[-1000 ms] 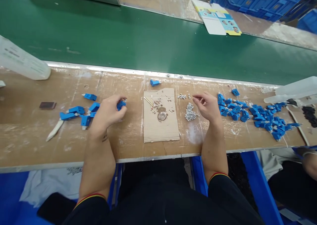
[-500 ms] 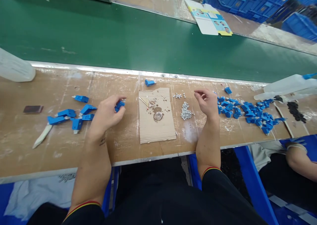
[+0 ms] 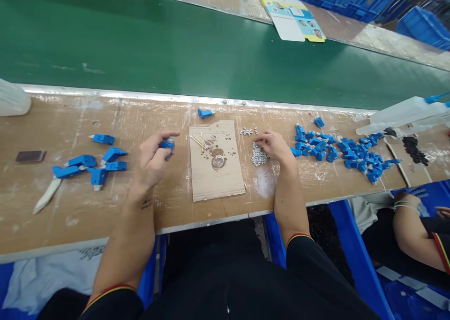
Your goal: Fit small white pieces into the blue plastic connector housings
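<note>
My left hand [image 3: 152, 159] is closed round a small blue plastic part [image 3: 166, 145], held just above the wooden bench [image 3: 70, 217] left of a cardboard sheet [image 3: 211, 179]. My right hand [image 3: 274, 145] rests on the bench with its fingertips pinched down into a small heap of grey pellets [image 3: 258, 156]. What the fingertips hold is too small to make out. A pile of blue parts [image 3: 337, 152] lies right of that hand, and a smaller group of blue parts [image 3: 92, 163] lies left of my left hand.
A green conveyor belt [image 3: 197, 52] runs behind the bench. Thin sticks [image 3: 198, 141] and a small ring lie on the cardboard. A white blade-like tool [image 3: 45, 195], a dark block [image 3: 30, 156], clear bottles [image 3: 404, 113] and black bits [image 3: 415, 150] lie about. Another person's arm [image 3: 415, 235] shows at lower right.
My right hand has dropped from a raised pinch and moved left onto the grey pellet heap. My left hand has kept the blue part and turned it slightly.
</note>
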Available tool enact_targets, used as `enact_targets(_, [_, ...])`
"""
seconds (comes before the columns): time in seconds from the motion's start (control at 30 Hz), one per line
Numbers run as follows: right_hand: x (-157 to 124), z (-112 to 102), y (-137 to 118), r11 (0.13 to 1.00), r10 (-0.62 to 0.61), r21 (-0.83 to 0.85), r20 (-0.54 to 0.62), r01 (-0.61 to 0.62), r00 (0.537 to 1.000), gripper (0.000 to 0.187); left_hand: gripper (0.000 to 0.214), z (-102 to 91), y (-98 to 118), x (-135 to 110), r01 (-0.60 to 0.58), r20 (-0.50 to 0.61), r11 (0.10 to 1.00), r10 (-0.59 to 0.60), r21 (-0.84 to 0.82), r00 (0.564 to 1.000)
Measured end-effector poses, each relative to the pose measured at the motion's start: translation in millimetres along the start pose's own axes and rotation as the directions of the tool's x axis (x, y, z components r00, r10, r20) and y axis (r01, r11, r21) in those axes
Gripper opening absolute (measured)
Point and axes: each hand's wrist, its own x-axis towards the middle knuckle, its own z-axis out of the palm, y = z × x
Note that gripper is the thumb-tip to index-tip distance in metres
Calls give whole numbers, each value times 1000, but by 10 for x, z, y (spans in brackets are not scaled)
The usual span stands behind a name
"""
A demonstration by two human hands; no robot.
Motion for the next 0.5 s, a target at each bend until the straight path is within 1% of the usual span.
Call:
enact_targets(0.03, [11,5,-2,1000,4,-2,-2,-4,1000,19,37,31,20,-1,45,-14,991,-47,-124,999])
enact_targets(0.1, [24,13,-11,1000,3,-6,-9,-3,1000,15,35,92,80,-3,133,-20,924,-150,-358,988])
enact_targets(0.2, [24,27,-24,1000,-20,-4,-18,20,1000,14,35,159,195,-12,219,42,804,-236,-553,971])
enact_targets(0.27, [19,39,-15,999,-44,5,-28,44,999,15,37,188,269,-27,269,124,726,-248,-632,961])
enact_targets(0.37, [30,72,43,996,-85,11,-55,86,995,14,40,221,353,-46,335,229,623,-247,-707,942])
enact_targets(0.5, [62,135,125,994,-106,-16,-61,105,992,14,39,242,395,-56,380,296,515,-242,-768,924])
